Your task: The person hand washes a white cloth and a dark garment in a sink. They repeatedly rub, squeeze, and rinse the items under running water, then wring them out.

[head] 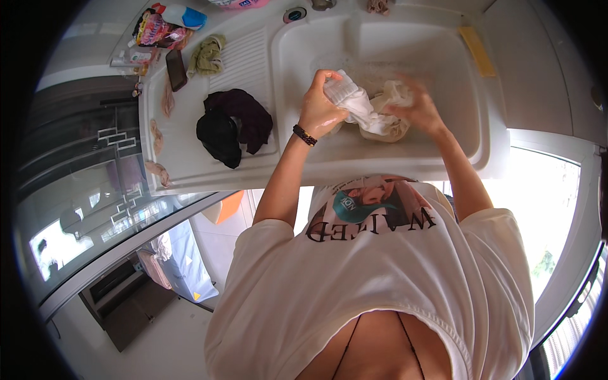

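Note:
My left hand [323, 107], wet and wearing a dark braided bracelet [304, 135], grips a white cloth garment with a ribbed band [343, 90], which looks like a sock. The garment hangs twisted over the basin of a white sink [451, 114]. My right hand [422, 107] is at the other end, beside a cream-stained part of the cloth [396, 95]. Its fingers are spread and blurred by motion, so whether they hold the cloth is unclear. More off-white cloth [387, 133] bunches below, between the hands. Some suds or droplets show on the basin's far side.
Dark garments [237, 123] lie on the ribbed drainboard [244, 57] to the left. Beyond them are a green cloth [207, 54], a phone [176, 70], a detergent pouch [159, 31] and a blue-and-white bottle [185, 16]. A yellow bar-shaped object [477, 51] rests on the right rim.

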`<action>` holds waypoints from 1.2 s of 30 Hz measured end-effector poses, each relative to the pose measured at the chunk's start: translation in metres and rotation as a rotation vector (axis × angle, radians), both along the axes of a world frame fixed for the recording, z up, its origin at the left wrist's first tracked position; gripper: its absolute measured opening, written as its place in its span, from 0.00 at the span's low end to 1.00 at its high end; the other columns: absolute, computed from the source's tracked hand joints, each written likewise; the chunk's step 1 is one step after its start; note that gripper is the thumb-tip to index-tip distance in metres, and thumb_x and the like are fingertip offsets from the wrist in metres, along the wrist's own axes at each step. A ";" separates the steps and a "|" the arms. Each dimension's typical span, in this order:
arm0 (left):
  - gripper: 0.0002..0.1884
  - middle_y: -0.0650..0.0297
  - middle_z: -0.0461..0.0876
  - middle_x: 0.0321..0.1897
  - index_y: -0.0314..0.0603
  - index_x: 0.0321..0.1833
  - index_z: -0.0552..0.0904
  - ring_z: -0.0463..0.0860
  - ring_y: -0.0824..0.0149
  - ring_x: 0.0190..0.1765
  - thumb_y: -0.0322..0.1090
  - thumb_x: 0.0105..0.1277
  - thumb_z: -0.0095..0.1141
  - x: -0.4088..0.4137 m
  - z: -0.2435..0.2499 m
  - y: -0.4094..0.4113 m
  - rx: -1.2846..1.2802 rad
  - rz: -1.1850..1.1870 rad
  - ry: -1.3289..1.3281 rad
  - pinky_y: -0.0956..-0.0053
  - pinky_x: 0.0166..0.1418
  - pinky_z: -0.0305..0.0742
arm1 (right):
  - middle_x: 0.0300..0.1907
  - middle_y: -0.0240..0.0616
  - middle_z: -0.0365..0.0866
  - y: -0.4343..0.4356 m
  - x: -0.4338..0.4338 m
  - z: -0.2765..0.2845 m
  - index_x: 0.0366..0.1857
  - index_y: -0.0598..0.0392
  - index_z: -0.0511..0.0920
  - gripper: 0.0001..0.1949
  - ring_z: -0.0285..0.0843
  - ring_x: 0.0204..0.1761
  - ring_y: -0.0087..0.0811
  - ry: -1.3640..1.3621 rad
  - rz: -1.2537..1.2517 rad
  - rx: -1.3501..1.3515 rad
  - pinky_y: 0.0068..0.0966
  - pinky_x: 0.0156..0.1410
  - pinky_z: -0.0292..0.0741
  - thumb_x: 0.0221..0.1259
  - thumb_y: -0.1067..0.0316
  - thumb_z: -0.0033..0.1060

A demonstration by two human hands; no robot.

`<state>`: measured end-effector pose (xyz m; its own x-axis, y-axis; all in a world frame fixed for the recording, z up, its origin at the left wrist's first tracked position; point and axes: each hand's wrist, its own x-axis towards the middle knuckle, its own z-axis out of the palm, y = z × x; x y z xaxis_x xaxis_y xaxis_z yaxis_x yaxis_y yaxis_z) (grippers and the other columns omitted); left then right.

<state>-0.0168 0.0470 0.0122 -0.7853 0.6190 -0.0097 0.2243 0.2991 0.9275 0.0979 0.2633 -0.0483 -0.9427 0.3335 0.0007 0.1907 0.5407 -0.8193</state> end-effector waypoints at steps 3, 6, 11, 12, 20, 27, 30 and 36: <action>0.32 0.65 0.73 0.45 0.43 0.54 0.68 0.74 0.70 0.46 0.20 0.41 0.60 0.013 0.024 0.016 -0.017 -0.075 -0.038 0.75 0.50 0.71 | 0.52 0.47 0.74 -0.037 -0.008 0.031 0.61 0.61 0.64 0.46 0.72 0.55 0.40 -0.002 0.315 -0.263 0.33 0.61 0.68 0.35 0.51 0.80; 0.35 0.63 0.72 0.49 0.42 0.59 0.66 0.73 0.68 0.52 0.20 0.42 0.60 0.012 0.030 0.016 0.055 -0.184 0.048 0.74 0.56 0.70 | 0.48 0.44 0.78 -0.049 -0.021 0.043 0.60 0.62 0.64 0.45 0.75 0.51 0.35 -0.025 0.365 -0.413 0.30 0.57 0.71 0.35 0.54 0.81; 0.49 0.58 0.66 0.58 0.44 0.72 0.51 0.67 0.64 0.61 0.26 0.48 0.67 -0.005 0.024 0.004 0.212 -0.367 -0.208 0.70 0.65 0.64 | 0.40 0.41 0.82 -0.049 -0.025 0.053 0.50 0.64 0.74 0.30 0.78 0.42 0.27 -0.004 0.320 -0.512 0.24 0.49 0.74 0.40 0.64 0.78; 0.54 0.55 0.64 0.64 0.45 0.74 0.48 0.64 0.61 0.66 0.35 0.47 0.73 -0.010 0.011 0.001 0.387 -0.314 -0.249 0.67 0.67 0.61 | 0.39 0.40 0.82 -0.049 -0.024 0.056 0.47 0.64 0.75 0.26 0.79 0.41 0.26 -0.037 0.249 -0.591 0.24 0.48 0.75 0.42 0.66 0.77; 0.49 0.53 0.76 0.55 0.35 0.65 0.63 0.75 0.60 0.60 0.43 0.40 0.77 0.001 -0.060 -0.004 -0.266 -0.133 -0.043 0.65 0.63 0.68 | 0.36 0.37 0.84 -0.032 -0.007 0.118 0.42 0.63 0.79 0.14 0.81 0.37 0.25 0.174 0.115 -1.020 0.24 0.45 0.77 0.49 0.76 0.68; 0.23 0.62 0.81 0.43 0.34 0.51 0.76 0.80 0.71 0.47 0.32 0.54 0.68 -0.027 -0.056 -0.016 0.133 -0.142 -0.346 0.74 0.51 0.75 | 0.37 0.36 0.84 0.023 -0.003 0.153 0.39 0.61 0.81 0.08 0.81 0.37 0.26 0.435 -0.003 -0.924 0.24 0.45 0.77 0.57 0.71 0.64; 0.25 0.62 0.81 0.46 0.32 0.55 0.75 0.80 0.71 0.47 0.30 0.54 0.67 -0.048 -0.024 -0.040 0.168 -0.150 -0.472 0.75 0.53 0.74 | 0.39 0.36 0.83 0.045 -0.003 0.142 0.41 0.60 0.80 0.09 0.81 0.40 0.26 0.444 -0.074 -0.914 0.24 0.47 0.77 0.60 0.68 0.63; 0.25 0.52 0.79 0.49 0.28 0.55 0.74 0.80 0.59 0.51 0.39 0.58 0.60 -0.056 0.018 -0.057 0.527 -0.070 -0.631 0.63 0.59 0.73 | 0.43 0.35 0.82 0.052 -0.001 0.115 0.47 0.59 0.78 0.12 0.80 0.44 0.27 0.404 -0.162 -0.958 0.24 0.51 0.75 0.62 0.67 0.60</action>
